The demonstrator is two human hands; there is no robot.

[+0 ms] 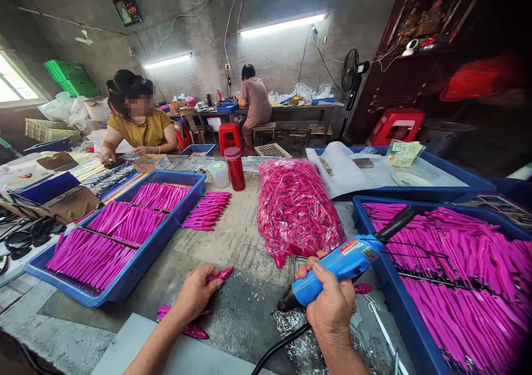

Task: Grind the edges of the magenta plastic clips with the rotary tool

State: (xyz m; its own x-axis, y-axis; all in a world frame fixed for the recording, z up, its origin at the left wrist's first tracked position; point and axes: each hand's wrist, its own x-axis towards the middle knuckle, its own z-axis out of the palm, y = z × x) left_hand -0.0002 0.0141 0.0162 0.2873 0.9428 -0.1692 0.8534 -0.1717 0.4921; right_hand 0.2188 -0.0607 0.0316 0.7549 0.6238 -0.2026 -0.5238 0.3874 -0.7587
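Note:
My right hand (pixel 330 297) is wrapped around a blue electric screwdriver (pixel 336 270) with a black nose pointing down and left and a black cord. My left hand (pixel 197 292) pinches a slim, glossy magenta piece (pixel 224 274) with a pointed end, low over the dark work mat. Beneath my left wrist lie more magenta pieces (pixel 194 332), partly hidden by the arm. Several tiny light rings (pixel 255 296) are scattered on the mat between my hands. A clear plastic bag (pixel 297 209) packed with glossy magenta pieces stands beyond the screwdriver.
Blue trays (pixel 155 236) (pixel 384 264) full of slim magenta pieces flank the mat. A neat row of magenta pieces (pixel 206 211) lies beside a red bottle (pixel 235 170) and a lidded tub (pixel 219 174). One person (pixel 141 126) sits across at left; another (pixel 256 101) sits at the back bench.

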